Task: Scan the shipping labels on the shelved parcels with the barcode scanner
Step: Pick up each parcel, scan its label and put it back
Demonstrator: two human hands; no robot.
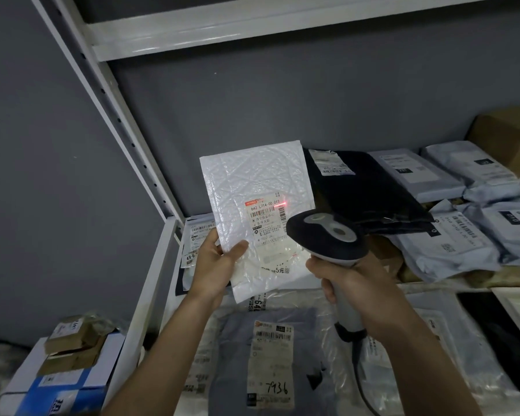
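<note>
White bubble mailer, one parcel lifted upright before the shelf, is pinched at its seven-o'clock corner by the left hand, while the right hand grips one barcode scanner throwing one red dot on its shipping label.

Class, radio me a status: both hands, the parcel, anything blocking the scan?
Left hand holds white bubble mailer. Right hand grips scanner. Red dot on label. Nothing blocking.

Dim room, plain grey wall, white metal shelving with a perforated upright
</note>
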